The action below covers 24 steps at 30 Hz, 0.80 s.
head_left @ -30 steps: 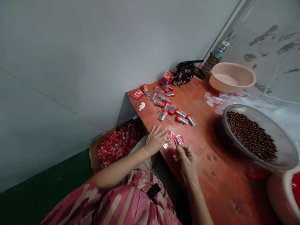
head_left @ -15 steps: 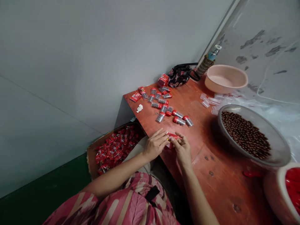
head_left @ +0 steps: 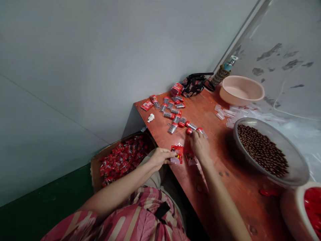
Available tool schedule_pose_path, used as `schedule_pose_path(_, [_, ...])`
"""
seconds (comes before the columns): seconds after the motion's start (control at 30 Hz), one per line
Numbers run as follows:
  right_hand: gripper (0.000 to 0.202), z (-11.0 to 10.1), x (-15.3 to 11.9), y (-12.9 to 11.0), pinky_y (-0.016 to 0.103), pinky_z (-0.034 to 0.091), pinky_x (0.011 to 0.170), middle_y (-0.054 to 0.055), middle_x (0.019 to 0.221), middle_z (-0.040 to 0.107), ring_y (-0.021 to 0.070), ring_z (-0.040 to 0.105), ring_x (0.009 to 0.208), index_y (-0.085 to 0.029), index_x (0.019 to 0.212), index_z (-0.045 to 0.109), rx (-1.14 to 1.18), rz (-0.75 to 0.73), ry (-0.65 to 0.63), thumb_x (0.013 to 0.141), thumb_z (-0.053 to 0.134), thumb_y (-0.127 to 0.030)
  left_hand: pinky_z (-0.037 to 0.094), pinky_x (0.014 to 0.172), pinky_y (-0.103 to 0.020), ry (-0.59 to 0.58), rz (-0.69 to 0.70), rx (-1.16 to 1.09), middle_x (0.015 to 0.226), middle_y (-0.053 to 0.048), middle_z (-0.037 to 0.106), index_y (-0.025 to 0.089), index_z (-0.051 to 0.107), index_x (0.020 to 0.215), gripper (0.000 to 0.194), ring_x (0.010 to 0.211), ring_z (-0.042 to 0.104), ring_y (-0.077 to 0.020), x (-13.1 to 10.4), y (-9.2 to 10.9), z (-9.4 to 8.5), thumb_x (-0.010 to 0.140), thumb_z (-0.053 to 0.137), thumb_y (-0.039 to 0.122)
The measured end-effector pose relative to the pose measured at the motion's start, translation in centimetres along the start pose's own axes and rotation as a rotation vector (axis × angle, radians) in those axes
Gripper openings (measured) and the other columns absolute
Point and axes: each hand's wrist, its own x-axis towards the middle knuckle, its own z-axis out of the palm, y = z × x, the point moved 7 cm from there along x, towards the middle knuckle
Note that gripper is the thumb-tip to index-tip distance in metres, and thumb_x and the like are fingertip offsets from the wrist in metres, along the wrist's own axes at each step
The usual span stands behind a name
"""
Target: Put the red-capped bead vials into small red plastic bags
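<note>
Packet (head_left: 178,151): at table's (head_left: 217,129) near edge, long axis outward.
Left hand (head_left: 157,158): pinching packet's left side.
Tube (head_left: 189,131): beyond packet, capped end left.
Right hand (head_left: 201,145): extended, fingers over tube; grip cannot be told.

Here's 1 small red packet (head_left: 177,153), printed, see-through at its near end, pinched at its left edge. A 2nd packet (head_left: 191,158) sits just right of it. Farther back, a tube (head_left: 189,131) shows its red cap, the rest mostly covered.
</note>
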Motion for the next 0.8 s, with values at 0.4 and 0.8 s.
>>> schedule_pose_path(0.4, [0.028,-0.7,-4.2,1.2,0.029,0.043,0.054,0.003,0.068,0.062,0.0176,0.058,0.056,-0.02,0.087,0.052,0.568,0.278,-0.112,0.087,0.038,-0.044,0.049,0.05,-0.021,0.187,-0.029,-0.381,0.06,-0.005,0.063,0.008,0.062,0.065,0.017,0.052,0.059,-0.0111,0.9,0.7,-1.1,0.064,0.073,0.021])
schedule_pose_path(0.8, [0.027,1.8,-13.3,-4.7,0.019,0.04,0.037,-0.003,0.061,0.057,0.0104,0.051,0.042,-0.022,0.098,0.049,0.98,0.432,-0.133,0.085,0.045,-0.045,0.049,0.058,-0.021,0.058,0.01,-0.55,0.064,-0.002,0.061,0.009,0.06,0.07,0.016,0.056,0.057,-0.0095,0.5,1.2,2.8,0.065,0.072,0.019])
